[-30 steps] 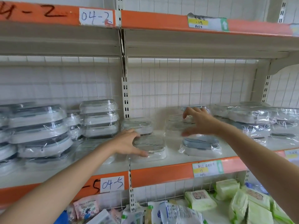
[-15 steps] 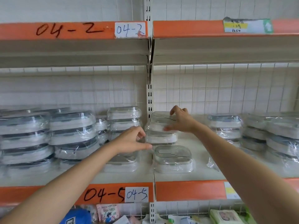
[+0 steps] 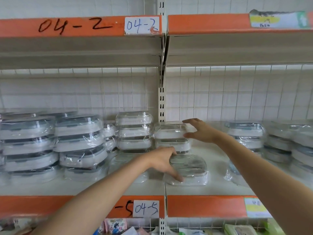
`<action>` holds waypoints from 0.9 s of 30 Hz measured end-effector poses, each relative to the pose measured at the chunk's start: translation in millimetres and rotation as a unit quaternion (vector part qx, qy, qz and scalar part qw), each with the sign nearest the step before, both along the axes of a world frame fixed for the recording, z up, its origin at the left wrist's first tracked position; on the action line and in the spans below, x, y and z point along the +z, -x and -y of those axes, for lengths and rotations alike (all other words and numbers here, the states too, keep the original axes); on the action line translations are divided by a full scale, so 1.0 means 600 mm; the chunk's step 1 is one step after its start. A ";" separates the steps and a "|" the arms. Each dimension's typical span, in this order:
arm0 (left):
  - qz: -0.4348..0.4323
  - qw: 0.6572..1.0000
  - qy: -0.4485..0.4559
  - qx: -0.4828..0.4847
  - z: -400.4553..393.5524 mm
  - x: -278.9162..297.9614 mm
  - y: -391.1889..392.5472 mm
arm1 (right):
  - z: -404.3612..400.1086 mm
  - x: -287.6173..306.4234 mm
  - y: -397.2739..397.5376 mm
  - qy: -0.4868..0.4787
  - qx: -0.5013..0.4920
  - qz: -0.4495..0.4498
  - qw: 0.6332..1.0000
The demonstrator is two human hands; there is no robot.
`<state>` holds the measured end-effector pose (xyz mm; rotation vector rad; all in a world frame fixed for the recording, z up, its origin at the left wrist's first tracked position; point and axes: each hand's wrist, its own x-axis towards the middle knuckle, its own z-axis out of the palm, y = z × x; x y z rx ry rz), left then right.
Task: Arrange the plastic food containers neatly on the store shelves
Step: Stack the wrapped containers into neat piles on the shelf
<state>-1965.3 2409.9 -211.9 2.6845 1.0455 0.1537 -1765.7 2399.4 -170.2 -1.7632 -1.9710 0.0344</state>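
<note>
Nearest, the orange front edge of the cream metal shelf (image 3: 203, 206) carries a white paper label reading 04-5 (image 3: 146, 208). On the shelf just behind it, the left hand (image 3: 165, 161) rests with fingers spread on a single clear wrapped plastic food container (image 3: 189, 170). Farther back, the right hand (image 3: 201, 131) is open, fingers straight, at the right side of a two-high stack of clear wrapped containers (image 3: 171, 136). Taller stacks stand left and right. A white wire grid backs the shelf, under an orange-edged upper shelf (image 3: 208, 24).
</note>
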 end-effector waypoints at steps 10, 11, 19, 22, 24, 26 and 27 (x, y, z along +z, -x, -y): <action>0.163 0.983 -0.064 0.052 -0.042 0.144 0.059 | 0.027 -0.012 -0.063 -0.009 -0.085 0.016 0.996; 0.179 0.978 -0.086 0.058 -0.052 0.153 0.051 | 0.026 -0.016 -0.063 -0.007 -0.084 0.021 0.996; 0.212 0.966 -0.103 0.102 -0.135 0.132 -0.030 | 0.042 -0.043 -0.077 0.017 -0.065 0.093 0.993; 0.199 0.967 -0.127 0.098 -0.135 0.117 -0.038 | 0.068 -0.046 -0.108 0.042 -0.087 0.096 0.991; 0.193 0.959 -0.183 0.096 -0.129 0.113 -0.042 | 0.092 -0.046 -0.135 0.071 -0.107 0.100 0.987; 0.212 0.943 -0.241 0.086 -0.117 0.108 -0.048 | 0.119 -0.046 -0.159 0.095 -0.127 0.098 0.982; 0.220 0.932 -0.276 0.077 -0.109 0.103 -0.053 | 0.132 -0.047 -0.170 0.108 -0.136 0.093 0.980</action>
